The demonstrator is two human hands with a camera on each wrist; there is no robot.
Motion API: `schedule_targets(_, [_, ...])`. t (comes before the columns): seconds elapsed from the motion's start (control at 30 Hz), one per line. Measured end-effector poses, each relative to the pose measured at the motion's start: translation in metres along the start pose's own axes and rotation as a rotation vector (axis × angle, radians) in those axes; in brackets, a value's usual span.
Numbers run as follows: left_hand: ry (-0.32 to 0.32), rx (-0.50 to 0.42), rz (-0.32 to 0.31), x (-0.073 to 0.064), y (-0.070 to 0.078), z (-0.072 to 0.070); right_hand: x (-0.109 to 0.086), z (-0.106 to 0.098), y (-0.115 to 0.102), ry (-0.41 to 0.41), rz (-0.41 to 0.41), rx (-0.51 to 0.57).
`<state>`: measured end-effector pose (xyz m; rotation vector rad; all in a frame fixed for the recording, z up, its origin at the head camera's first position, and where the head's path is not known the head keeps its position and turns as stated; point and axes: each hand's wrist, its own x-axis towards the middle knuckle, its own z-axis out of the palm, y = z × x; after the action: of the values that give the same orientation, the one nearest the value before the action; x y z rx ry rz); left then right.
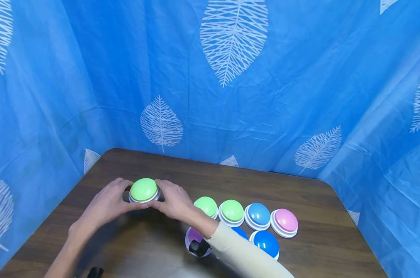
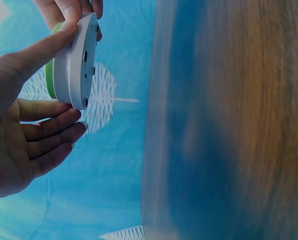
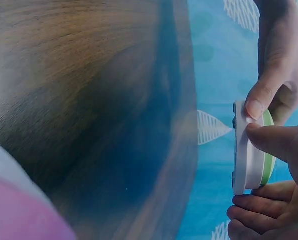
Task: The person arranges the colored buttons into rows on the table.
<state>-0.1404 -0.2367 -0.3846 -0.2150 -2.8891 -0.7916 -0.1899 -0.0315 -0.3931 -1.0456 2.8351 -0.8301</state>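
Observation:
Both hands hold one round push button [image 1: 144, 189] with a green dome and white base, raised above the table's left part. My left hand [image 1: 107, 202] grips its left side, thumb at the near edge. From the other side my right hand [image 1: 173, 199] grips it, thumb close to the left thumb. In the left wrist view the button's white base [image 2: 77, 65] stands edge-on, dark spots on its underside. The right wrist view shows the white rim [image 3: 244, 150] between thumbs and fingers, clear of the tabletop.
On the brown wooden table [image 1: 321, 247] stand several more dome buttons: a green button [image 1: 232, 211], a light blue button [image 1: 259, 214], a pink button [image 1: 285, 221], a dark blue button [image 1: 266, 243]. A purple button [image 1: 195, 236] is partly hidden by the right wrist. Blue leaf-print curtains [image 1: 182, 77] surround the table.

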Motion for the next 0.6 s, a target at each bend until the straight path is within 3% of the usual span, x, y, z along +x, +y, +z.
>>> schedule_targets(0.6, [0.025, -0.013, 0.088, 0.008, 0.04, 0.012, -0.043, -0.03, 0.025, 0.073, 0.014, 0.093])
